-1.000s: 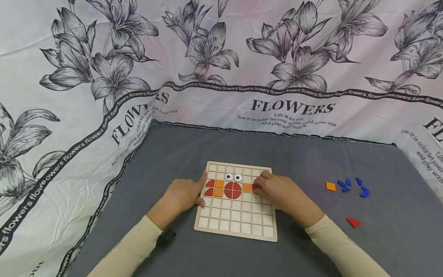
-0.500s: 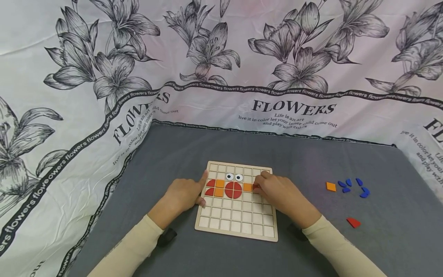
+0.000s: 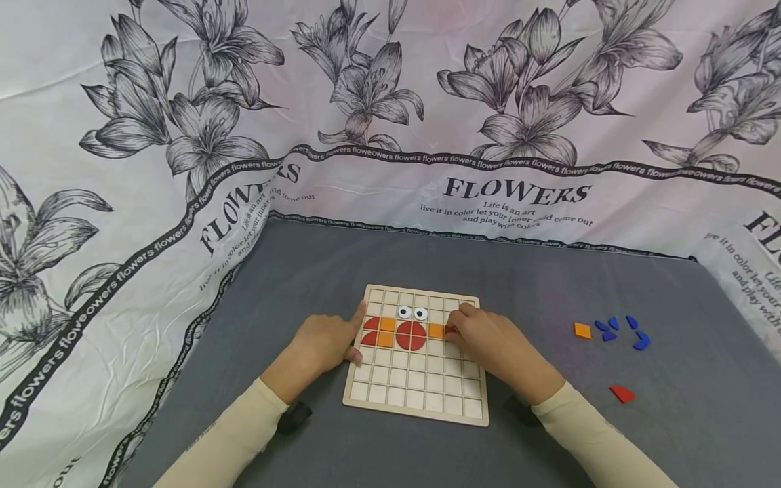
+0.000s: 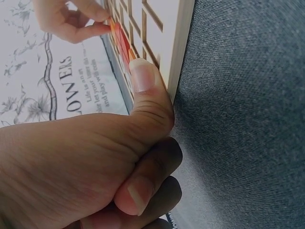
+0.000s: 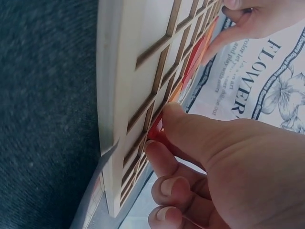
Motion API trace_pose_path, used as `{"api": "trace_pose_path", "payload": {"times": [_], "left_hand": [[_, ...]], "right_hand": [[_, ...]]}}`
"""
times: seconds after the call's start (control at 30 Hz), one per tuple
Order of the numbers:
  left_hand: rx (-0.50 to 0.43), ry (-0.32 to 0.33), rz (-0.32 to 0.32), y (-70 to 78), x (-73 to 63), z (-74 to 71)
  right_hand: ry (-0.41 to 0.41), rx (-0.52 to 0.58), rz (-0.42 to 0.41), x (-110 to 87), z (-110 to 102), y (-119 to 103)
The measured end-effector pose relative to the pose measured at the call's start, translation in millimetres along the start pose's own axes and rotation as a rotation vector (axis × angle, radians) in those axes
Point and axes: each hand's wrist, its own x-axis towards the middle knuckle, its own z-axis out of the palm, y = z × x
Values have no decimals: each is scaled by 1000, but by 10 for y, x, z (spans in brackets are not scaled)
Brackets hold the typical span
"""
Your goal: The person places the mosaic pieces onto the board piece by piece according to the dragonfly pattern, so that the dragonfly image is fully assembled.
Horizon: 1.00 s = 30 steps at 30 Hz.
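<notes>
A square wooden grid board (image 3: 396,394) lies on the grey cloth, with red, orange and eye pieces set in its upper cells. My left hand (image 3: 320,344) rests on the board's left edge, index finger extended and thumb on the rim; its other fingers curl below in the left wrist view. At the right side of the board, my right hand (image 3: 491,342) pinches a red tile (image 5: 156,128) between thumb and index finger, low over a cell beside an orange square (image 3: 436,331). Fingers mostly hide this tile. Red quarter tiles form a circle (image 3: 411,335) mid-board, under two eye discs (image 3: 412,313).
To the right lie an orange square tile (image 3: 582,330), several blue petal-shaped pieces (image 3: 609,336) and a red tile (image 3: 622,394). A flower-printed white cloth (image 3: 366,183) rises behind and at the sides of the grey surface (image 3: 293,271).
Almost nothing has moved. My right hand stays at the same cell with the red tile, its fingers shifting only slightly; the left hand keeps its place.
</notes>
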Motion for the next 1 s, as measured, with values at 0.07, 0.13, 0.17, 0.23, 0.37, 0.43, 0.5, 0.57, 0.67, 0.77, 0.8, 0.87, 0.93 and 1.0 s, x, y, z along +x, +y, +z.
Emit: {"api": "trace_pose_path", "payload": {"times": [0.07, 0.13, 0.17, 0.23, 0.37, 0.43, 0.5, 0.57, 0.67, 0.77, 0.8, 0.87, 0.93, 1.0], "left_hand": [[0, -6, -1, -1, 3, 0], [-2, -10, -2, -2, 6, 0], [-2, -12, -2, -3, 7, 1], [-4, -16, -3, -5, 8, 4], [-8, -15, -1, -6, 11, 11], [-10, -15, -2, -9, 11, 11], [-12, -11, -2, -13, 8, 8], [-13, -10, -1, -16, 2, 3], [-18, -4, 3, -16, -5, 1], [-20, 0, 11, -15, -8, -2], [-18, 2, 13, -15, -8, -2], [-19, 3, 14, -16, -10, -3], [-21, 3, 13, -18, -11, 0], [-24, 4, 15, -21, -10, 5]], "right_hand": [[-2, 6, 4, -1, 5, -5], [-7, 10, 7, -3, 9, -5], [-10, 14, 7, -6, 7, -6], [-19, 33, 6, -14, -5, 2], [-29, 74, 3, -42, -96, 74], [-33, 93, 21, -60, -167, 131], [-37, 103, 47, -83, -245, 190], [-37, 104, 74, -117, -312, 251], [-30, 107, 92, -188, -402, 348], [-10, 112, 99, -270, -462, 454], [-5, 116, 102, -296, -475, 487], [-3, 125, 110, -342, -490, 554], [-9, 136, 119, -389, -490, 620], [-15, 143, 135, -440, -485, 686]]}}
